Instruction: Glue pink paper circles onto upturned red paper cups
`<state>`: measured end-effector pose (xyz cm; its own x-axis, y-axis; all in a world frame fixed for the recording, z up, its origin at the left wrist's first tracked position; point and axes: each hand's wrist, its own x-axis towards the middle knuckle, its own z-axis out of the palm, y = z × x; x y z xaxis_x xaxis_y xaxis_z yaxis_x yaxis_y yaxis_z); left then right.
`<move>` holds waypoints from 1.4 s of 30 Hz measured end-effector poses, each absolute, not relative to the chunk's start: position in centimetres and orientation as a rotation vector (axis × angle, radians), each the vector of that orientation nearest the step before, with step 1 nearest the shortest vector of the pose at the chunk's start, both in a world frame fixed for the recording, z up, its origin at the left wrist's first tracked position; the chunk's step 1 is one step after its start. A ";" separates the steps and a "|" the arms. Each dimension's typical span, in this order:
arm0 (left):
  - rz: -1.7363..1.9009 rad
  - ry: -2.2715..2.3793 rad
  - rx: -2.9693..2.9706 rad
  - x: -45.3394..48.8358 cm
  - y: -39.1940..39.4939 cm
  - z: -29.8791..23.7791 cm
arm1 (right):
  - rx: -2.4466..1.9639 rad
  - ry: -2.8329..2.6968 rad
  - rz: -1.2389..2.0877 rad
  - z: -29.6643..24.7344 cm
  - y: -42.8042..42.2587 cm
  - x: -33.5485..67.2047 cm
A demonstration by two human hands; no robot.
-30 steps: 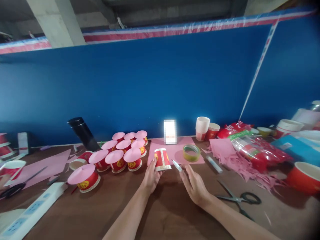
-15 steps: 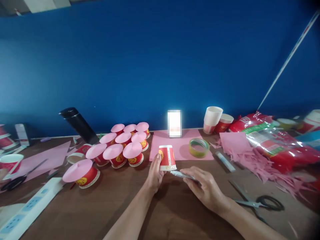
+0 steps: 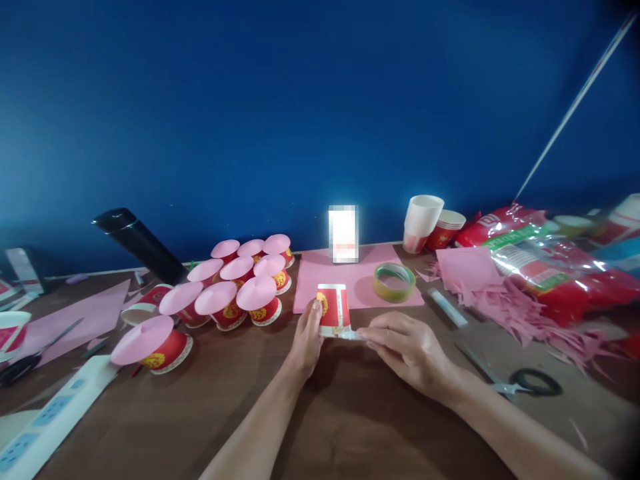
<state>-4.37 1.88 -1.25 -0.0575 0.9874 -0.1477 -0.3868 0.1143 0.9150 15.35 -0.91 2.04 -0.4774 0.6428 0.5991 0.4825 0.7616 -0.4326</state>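
An upside-down red paper cup stands on the brown table at the front edge of a pink paper sheet. My left hand grips the cup's left side. My right hand is closed on a thin silvery tool, whose tip touches the cup's rim at the lower right. What kind of tool it is, I cannot make out.
Several upturned red cups with pink paper discs cluster at the left. A tape roll, glue stick, scissors, pink scraps, stacked cups, a black flask and a power strip lie around.
My right hand brought the thin tool in from the right until its tip reached the cup's rim. The camera tilted down; my left hand stayed on the cup.
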 end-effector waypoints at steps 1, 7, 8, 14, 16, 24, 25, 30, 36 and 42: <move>1.337 1.024 0.806 -4.3 1.8 -1.1 | -0.834 -2.176 0.242 2.0 -0.9 15.4; 1.361 0.943 0.870 -4.0 1.5 -0.4 | -0.829 -2.201 0.116 2.0 -0.8 15.5; 1.363 0.945 0.867 -4.0 1.5 -0.4 | -0.829 -2.201 0.100 2.0 -0.8 15.5; 1.392 0.951 0.875 -3.8 1.6 -0.2 | -0.831 -2.238 0.060 2.3 -1.0 15.5; 1.405 0.965 0.883 -3.8 1.6 -0.2 | -0.838 -2.246 0.053 2.3 -1.0 15.5; 1.362 0.996 0.978 -3.8 1.4 -0.1 | -0.845 -2.255 0.047 2.2 -1.0 15.5; 1.358 1.005 0.990 -3.8 1.4 -0.1 | -0.847 -2.258 0.044 2.2 -1.0 15.5; 1.372 1.109 1.035 -3.8 1.4 0.2 | -0.869 -2.249 0.013 2.3 -1.0 15.5; 1.364 1.052 1.030 -3.9 1.3 -0.3 | -0.915 -2.222 0.002 2.3 -1.0 15.6; 1.380 1.125 0.991 -4.0 1.5 -0.8 | -0.911 -2.210 -0.021 2.4 -1.0 15.5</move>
